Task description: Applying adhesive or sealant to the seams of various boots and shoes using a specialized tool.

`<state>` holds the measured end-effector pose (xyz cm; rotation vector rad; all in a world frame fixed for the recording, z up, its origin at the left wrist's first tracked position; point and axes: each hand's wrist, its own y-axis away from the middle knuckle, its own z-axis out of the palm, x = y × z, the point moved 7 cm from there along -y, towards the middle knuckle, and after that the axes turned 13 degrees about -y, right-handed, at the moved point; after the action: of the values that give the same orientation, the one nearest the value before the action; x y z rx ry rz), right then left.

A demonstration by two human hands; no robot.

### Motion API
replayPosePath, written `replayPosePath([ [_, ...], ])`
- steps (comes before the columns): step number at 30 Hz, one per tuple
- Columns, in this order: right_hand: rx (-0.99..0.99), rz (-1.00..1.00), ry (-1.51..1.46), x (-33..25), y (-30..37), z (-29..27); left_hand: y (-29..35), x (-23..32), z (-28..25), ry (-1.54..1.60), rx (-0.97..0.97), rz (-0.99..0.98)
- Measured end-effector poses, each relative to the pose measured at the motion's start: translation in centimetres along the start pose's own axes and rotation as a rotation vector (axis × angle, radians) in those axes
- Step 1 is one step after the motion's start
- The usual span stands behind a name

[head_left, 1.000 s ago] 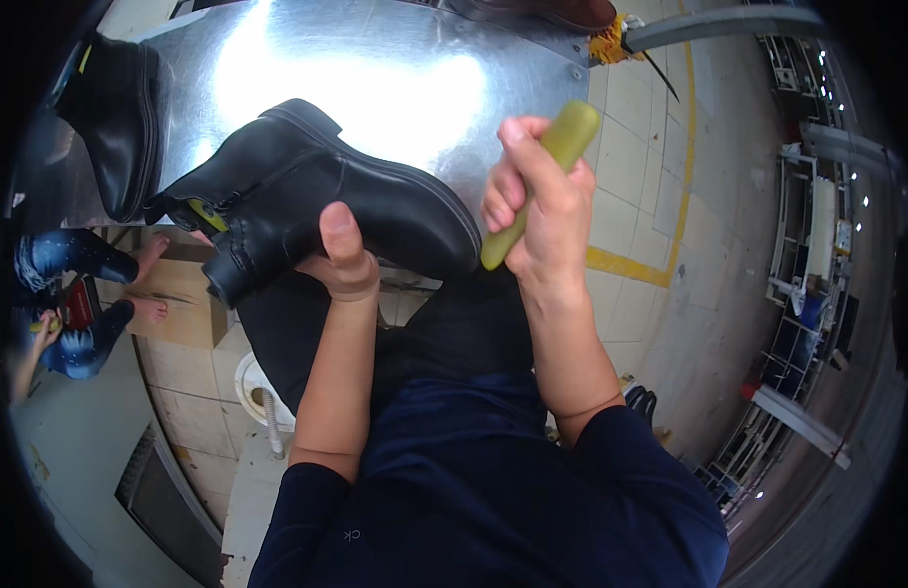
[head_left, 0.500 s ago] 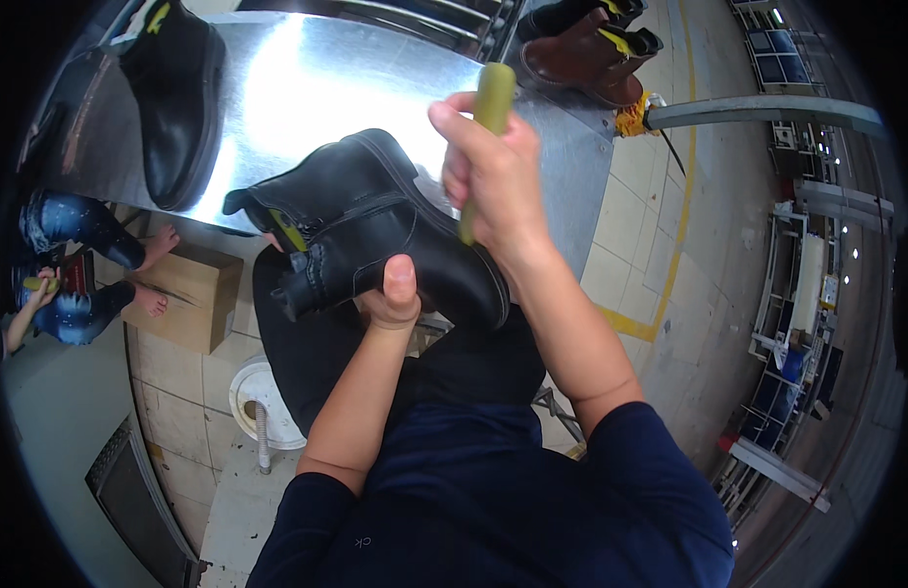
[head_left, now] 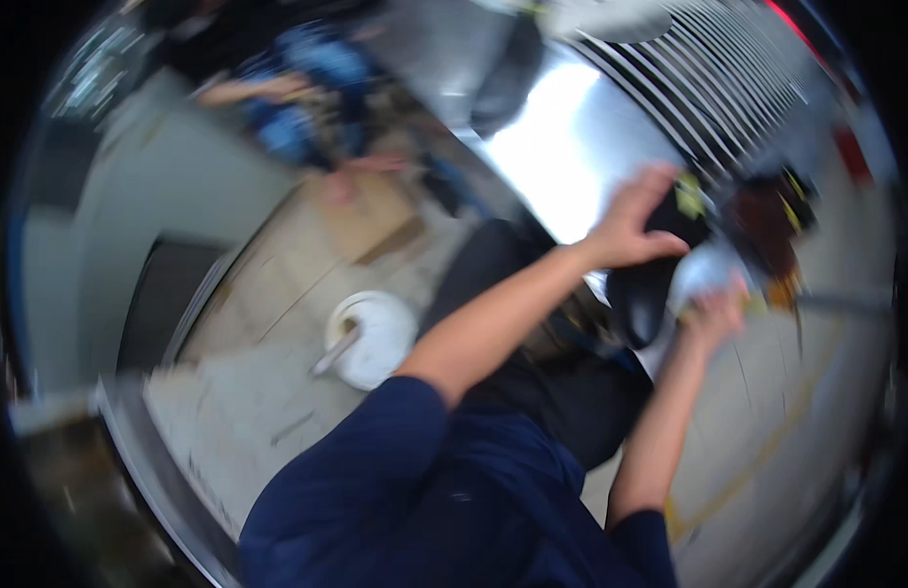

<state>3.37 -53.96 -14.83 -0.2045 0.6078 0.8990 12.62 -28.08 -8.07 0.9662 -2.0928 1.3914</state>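
1. Visibility: motion blur covers the whole view. The black boot (head_left: 638, 302) is partly hidden by my left hand (head_left: 622, 227), and its sole cannot be made out. A pale smear (head_left: 707, 274) lies just beyond my right hand (head_left: 714, 312); I cannot tell what it is.
2. Location: the boot is by the near edge of the metal table (head_left: 562, 122), just above my dark trousers (head_left: 581, 397) in the view.
3. Orientation: its long axis runs steeply, leaning slightly rightward at the top. The toe points toward me; the shaft end, showing a yellow patch (head_left: 689, 196), points away.
4. Left hand: forearm slanting up and rightward, fingers extended, thumb spread apart over the boot. Firm contact cannot be confirmed.
5. Right hand: forearm rising steeply, fingers apparently curled; I cannot tell whether they grip anything. My hands are apart, near each other.
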Motion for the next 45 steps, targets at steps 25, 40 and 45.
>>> replayPosePath([
  [25, 0.041, -0.093, 0.318, -1.8, 3.6, 2.0, 15.1, 19.4, -35.7, -0.651, 0.429, -0.601],
  [40, 0.034, -0.174, 0.443, -3.2, 4.9, 3.4, 49.7, 59.9, -62.4, -2.085, 1.917, -1.774],
  [45, 0.080, -0.171, 0.399, -2.7, 4.1, 1.0, 56.9, 60.0, -73.1, -1.710, 1.594, -2.098],
])
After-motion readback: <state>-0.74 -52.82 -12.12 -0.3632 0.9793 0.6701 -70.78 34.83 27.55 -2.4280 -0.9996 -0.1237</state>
